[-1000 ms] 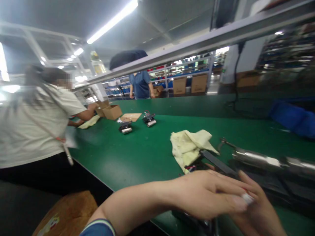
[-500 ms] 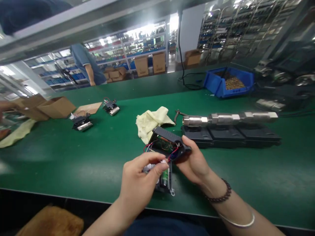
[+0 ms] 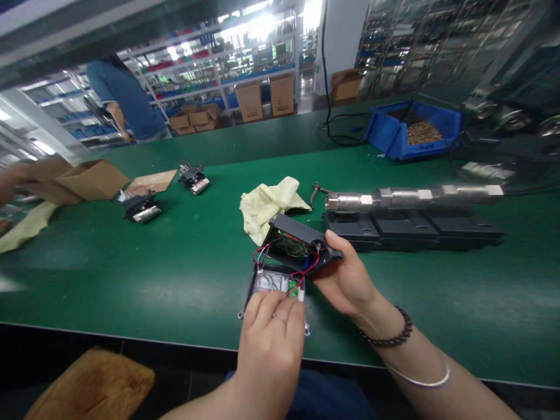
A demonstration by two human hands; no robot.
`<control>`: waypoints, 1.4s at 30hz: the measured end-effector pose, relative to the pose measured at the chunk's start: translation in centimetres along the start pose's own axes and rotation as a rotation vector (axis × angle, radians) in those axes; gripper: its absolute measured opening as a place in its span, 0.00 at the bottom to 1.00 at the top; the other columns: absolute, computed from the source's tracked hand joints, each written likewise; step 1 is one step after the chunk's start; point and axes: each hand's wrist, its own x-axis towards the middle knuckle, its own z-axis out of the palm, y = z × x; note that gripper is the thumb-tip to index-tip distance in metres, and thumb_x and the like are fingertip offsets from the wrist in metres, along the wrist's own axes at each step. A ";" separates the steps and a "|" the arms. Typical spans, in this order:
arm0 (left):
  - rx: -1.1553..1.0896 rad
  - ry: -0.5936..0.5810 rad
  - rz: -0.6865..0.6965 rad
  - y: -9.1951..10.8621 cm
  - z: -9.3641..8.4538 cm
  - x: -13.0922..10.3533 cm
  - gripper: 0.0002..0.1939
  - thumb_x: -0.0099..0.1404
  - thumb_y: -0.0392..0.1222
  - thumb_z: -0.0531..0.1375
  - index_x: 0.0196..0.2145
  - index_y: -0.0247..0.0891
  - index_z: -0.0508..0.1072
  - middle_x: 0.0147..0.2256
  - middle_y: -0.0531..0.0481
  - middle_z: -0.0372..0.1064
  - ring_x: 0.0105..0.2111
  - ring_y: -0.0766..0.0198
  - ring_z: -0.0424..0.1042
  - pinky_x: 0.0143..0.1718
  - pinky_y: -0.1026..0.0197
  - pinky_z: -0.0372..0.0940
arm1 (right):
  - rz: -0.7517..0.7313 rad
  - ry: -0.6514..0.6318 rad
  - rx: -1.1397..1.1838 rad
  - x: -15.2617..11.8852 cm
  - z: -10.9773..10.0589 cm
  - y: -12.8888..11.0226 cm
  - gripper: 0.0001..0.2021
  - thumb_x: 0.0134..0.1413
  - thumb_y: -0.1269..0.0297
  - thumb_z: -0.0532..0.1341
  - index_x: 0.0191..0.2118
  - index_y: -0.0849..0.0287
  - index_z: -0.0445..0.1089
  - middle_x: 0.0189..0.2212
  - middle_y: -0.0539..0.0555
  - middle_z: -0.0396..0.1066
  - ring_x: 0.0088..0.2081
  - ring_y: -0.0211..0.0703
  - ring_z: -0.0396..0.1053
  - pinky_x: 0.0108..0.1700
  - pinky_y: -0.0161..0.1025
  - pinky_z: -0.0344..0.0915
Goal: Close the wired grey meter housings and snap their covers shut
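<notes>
My right hand (image 3: 345, 280) grips a black housing (image 3: 291, 236), tilted open, with a circuit board and wires showing inside. Red and dark wires run from it down to an open black case (image 3: 249, 289) on the green table, which holds a silver part (image 3: 271, 281) and a green cylinder (image 3: 293, 287). My left hand (image 3: 273, 332) lies over the near part of this case, knuckles up, fingers bent together; the fingertips and whatever they touch are hidden. Behind the housing rests a crumpled pale yellow cloth (image 3: 269, 204).
Black units with metal fittings (image 3: 400, 198) stand in a row at the right, with a blue bin (image 3: 411, 137) of small brass parts behind. Two small assemblies (image 3: 142, 207) and cardboard boxes (image 3: 96, 179) are at the left. A person (image 3: 122, 96) stands beyond the table.
My left hand has gone from pinching near the wires to lying palm down over the case, uncovering the silver part. My right hand still holds the housing. The view has shifted slightly.
</notes>
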 end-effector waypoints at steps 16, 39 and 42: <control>-0.103 0.095 -0.034 -0.2 1.3 -0.4 0.13 0.72 0.30 0.47 0.41 0.32 0.72 0.29 0.50 0.75 0.30 0.63 0.73 0.44 0.57 0.67 | -0.008 -0.047 -0.053 -0.4 0.0 -0.1 0.18 0.48 0.44 0.67 0.37 0.53 0.79 0.36 0.51 0.77 0.47 0.55 0.70 0.57 0.50 0.61; -0.126 0.250 -0.117 -2.4 -1.0 0.9 0.05 0.64 0.28 0.61 0.37 0.32 0.70 0.34 0.47 0.73 0.34 0.65 0.72 0.41 0.62 0.67 | 0.011 0.020 -0.049 -0.5 0.2 -0.3 0.19 0.41 0.44 0.70 0.33 0.53 0.79 0.35 0.51 0.77 0.50 0.57 0.68 0.60 0.53 0.57; -0.125 0.208 -0.177 -2.4 -1.1 0.9 0.02 0.65 0.30 0.61 0.36 0.33 0.71 0.30 0.50 0.73 0.31 0.65 0.71 0.39 0.63 0.66 | 0.007 0.020 -0.034 -0.5 0.3 -0.3 0.18 0.41 0.45 0.71 0.33 0.53 0.78 0.35 0.50 0.77 0.51 0.56 0.68 0.59 0.51 0.58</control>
